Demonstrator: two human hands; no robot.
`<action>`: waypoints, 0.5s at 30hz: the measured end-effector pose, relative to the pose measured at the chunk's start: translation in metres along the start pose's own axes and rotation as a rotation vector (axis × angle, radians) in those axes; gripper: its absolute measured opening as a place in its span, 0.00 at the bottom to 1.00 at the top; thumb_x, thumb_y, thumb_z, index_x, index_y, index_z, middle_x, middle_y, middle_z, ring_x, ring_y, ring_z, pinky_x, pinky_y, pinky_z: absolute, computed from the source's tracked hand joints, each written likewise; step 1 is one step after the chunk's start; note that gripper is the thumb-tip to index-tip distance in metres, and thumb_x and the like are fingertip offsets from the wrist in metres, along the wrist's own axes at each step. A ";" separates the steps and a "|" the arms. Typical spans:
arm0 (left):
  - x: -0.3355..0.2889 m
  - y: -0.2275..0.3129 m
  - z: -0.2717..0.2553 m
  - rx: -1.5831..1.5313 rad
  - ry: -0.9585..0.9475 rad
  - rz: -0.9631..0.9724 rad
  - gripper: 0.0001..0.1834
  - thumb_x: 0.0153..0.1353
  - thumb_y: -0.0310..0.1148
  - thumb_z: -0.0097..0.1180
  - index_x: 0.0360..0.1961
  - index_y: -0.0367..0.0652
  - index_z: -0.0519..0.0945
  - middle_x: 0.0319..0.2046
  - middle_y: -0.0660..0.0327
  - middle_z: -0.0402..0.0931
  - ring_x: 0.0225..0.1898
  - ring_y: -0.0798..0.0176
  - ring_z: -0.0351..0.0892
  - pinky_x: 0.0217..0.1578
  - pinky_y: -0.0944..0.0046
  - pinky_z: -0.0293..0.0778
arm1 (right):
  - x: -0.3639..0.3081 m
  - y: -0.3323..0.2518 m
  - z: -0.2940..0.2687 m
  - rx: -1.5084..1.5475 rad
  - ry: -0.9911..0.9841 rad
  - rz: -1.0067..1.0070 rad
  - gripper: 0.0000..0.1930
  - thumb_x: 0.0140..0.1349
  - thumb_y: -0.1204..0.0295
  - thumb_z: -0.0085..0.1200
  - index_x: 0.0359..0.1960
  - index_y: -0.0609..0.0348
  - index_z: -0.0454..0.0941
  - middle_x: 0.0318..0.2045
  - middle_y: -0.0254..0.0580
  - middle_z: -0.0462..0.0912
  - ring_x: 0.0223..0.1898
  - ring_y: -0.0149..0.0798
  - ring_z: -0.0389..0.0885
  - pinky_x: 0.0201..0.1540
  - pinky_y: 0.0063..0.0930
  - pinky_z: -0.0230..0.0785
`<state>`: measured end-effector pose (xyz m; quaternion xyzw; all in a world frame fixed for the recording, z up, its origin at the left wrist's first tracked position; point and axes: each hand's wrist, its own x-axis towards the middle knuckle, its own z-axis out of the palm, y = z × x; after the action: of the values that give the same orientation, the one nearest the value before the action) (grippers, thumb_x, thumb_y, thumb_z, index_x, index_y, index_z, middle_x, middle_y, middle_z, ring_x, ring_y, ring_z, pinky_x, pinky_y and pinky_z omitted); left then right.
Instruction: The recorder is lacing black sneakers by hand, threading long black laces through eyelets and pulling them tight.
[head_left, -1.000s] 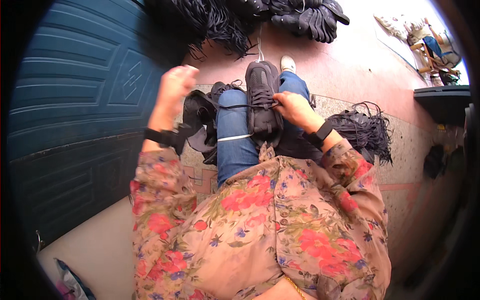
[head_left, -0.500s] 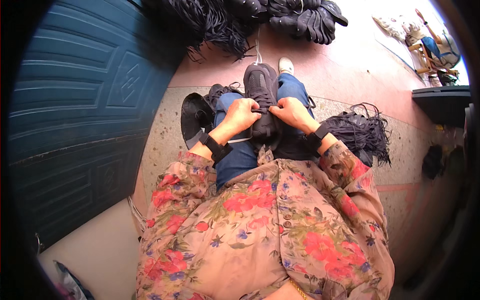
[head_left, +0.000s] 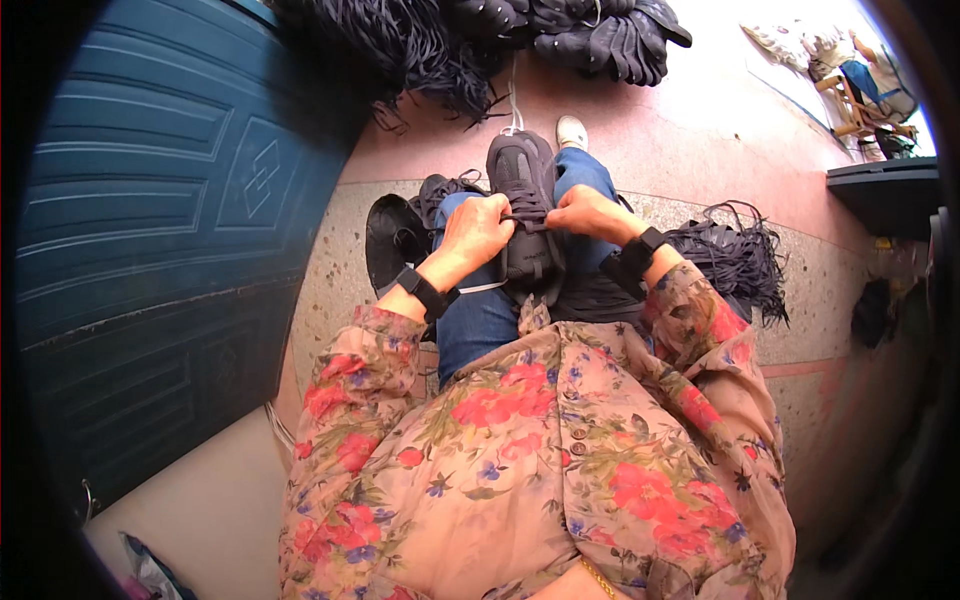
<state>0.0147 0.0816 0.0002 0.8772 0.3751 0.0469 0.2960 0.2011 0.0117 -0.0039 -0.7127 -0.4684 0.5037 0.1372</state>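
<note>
A dark grey sneaker point(head_left: 522, 168) rests between my knees, its toe pointing away from me. Over its opening, my left hand point(head_left: 476, 230) is closed in a pinch on a dark shoelace point(head_left: 527, 217). From the other side, my right hand point(head_left: 590, 215) pinches the same lacing, thumb and fingers pressed together. A short stretch of lace shows between the two hands; the ends inside my fingers are hidden.
Beside my left leg lie dark shoe pieces point(head_left: 395, 240). To my right is a heap of dark laced uppers point(head_left: 730, 255). More bundled dark shoe parts point(head_left: 610, 45) lie ahead. A blue panelled door point(head_left: 160, 200) stands on the left, a dark ledge point(head_left: 880, 175) at the far right.
My hands have shifted slightly over the shoe, and more of the lace and heel shows between them. The whole view has moved a little.
</note>
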 end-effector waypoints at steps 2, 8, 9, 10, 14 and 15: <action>-0.009 -0.003 0.001 0.016 0.060 0.029 0.11 0.42 0.32 0.58 0.26 0.36 0.77 0.19 0.50 0.75 0.25 0.56 0.77 0.29 0.61 0.71 | -0.001 0.006 -0.007 0.134 0.013 0.089 0.17 0.44 0.64 0.52 0.18 0.71 0.74 0.14 0.47 0.73 0.20 0.37 0.73 0.25 0.30 0.65; -0.014 -0.016 -0.035 -0.421 -0.255 -0.244 0.10 0.51 0.31 0.54 0.31 0.35 0.78 0.23 0.65 0.74 0.24 0.73 0.70 0.27 0.71 0.68 | -0.017 0.016 -0.010 0.069 0.061 -0.021 0.16 0.47 0.62 0.51 0.20 0.69 0.76 0.16 0.49 0.75 0.20 0.39 0.75 0.28 0.30 0.67; -0.014 -0.017 -0.041 -0.327 -0.179 -0.108 0.09 0.52 0.32 0.54 0.31 0.36 0.78 0.22 0.64 0.75 0.24 0.73 0.70 0.27 0.70 0.69 | -0.018 0.023 -0.008 0.089 0.158 -0.123 0.17 0.48 0.61 0.51 0.22 0.68 0.76 0.17 0.52 0.76 0.22 0.42 0.76 0.29 0.31 0.67; -0.015 -0.028 -0.043 -0.190 -0.040 0.049 0.09 0.52 0.31 0.53 0.32 0.36 0.78 0.22 0.64 0.75 0.24 0.73 0.71 0.27 0.70 0.69 | -0.016 0.029 -0.004 0.011 0.358 -0.227 0.17 0.52 0.61 0.49 0.27 0.66 0.77 0.23 0.55 0.77 0.27 0.48 0.78 0.32 0.35 0.67; -0.019 -0.050 -0.106 -0.361 0.068 -0.366 0.10 0.55 0.35 0.54 0.33 0.39 0.79 0.24 0.66 0.74 0.27 0.75 0.71 0.28 0.72 0.69 | -0.037 0.038 -0.021 -0.020 0.664 -0.108 0.17 0.56 0.61 0.46 0.32 0.65 0.76 0.26 0.56 0.77 0.32 0.51 0.77 0.35 0.38 0.66; -0.025 -0.066 -0.129 -0.351 0.226 -0.227 0.11 0.55 0.36 0.54 0.33 0.40 0.79 0.23 0.69 0.73 0.25 0.76 0.69 0.25 0.74 0.66 | -0.047 0.038 -0.025 0.030 0.562 -0.091 0.16 0.57 0.62 0.45 0.33 0.65 0.75 0.26 0.55 0.77 0.31 0.50 0.76 0.34 0.38 0.66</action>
<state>-0.0839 0.1633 0.0731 0.7536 0.4883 0.1755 0.4036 0.2404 -0.0392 0.0097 -0.8005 -0.4362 0.2867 0.2945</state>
